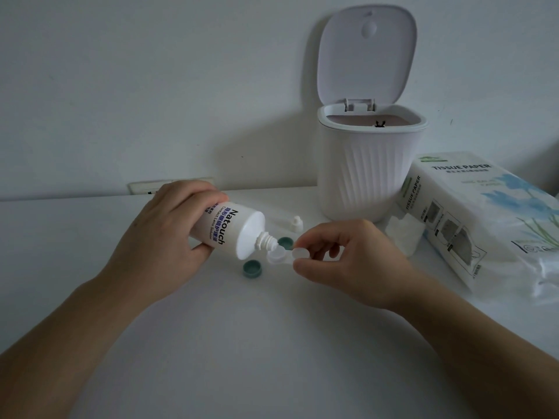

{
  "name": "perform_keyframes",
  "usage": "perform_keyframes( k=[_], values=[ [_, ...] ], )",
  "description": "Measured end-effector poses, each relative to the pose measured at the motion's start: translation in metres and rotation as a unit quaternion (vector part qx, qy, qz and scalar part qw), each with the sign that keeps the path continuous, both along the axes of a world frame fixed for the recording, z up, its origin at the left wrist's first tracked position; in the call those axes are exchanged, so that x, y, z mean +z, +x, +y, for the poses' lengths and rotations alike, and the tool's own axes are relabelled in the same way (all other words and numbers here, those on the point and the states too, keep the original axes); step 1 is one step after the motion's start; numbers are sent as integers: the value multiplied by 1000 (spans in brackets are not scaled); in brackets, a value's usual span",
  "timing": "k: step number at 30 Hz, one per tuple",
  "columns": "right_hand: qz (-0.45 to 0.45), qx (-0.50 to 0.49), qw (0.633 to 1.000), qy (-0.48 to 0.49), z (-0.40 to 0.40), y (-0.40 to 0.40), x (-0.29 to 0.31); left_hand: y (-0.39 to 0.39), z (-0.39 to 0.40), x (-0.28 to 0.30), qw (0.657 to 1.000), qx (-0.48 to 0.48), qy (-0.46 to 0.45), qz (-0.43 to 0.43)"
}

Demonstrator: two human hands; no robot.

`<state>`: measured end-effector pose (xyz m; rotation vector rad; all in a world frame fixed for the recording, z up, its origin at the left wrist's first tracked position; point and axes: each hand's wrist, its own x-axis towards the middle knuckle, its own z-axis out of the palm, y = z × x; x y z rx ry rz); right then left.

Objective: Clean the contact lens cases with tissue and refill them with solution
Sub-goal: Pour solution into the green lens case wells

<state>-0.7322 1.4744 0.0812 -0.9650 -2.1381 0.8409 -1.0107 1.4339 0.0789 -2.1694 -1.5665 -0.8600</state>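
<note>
**Bottle tipped over the open lens case**

The solution bottle [230, 231] is gripped by the left hand [169, 237], fingers wrapped round its body, and is tilted with the nozzle down over the left well of the lens case [282, 256]. The case is pinched at its right end by the right hand [348, 261], just above the table [242, 343]. Two green caps [252, 268] lie beneath and beside it.

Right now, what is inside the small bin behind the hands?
The bin stands with its lid flipped up. Inside, only a pinkish liner surface and a small dark mark near the far rim show. Its wall hides whatever lies lower down.
</note>
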Motion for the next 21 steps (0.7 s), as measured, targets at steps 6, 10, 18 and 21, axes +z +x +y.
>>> perform_keyframes(
  k=[6,10,18,21],
  values=[
    [-2,4,1000,7,0,0,0,2,-1,2,1000,6,10,19],
    [-4,1,1000,7,0,-1,-1,2,-2,3,999,8,21,32],
    [-4,0,1000,6,1,-1,-1,3,-2,3,999,5,19,34],
    [-9,0,1000,11,1,0,-2,3,-1,4,999,4,20,37]
  ],
)
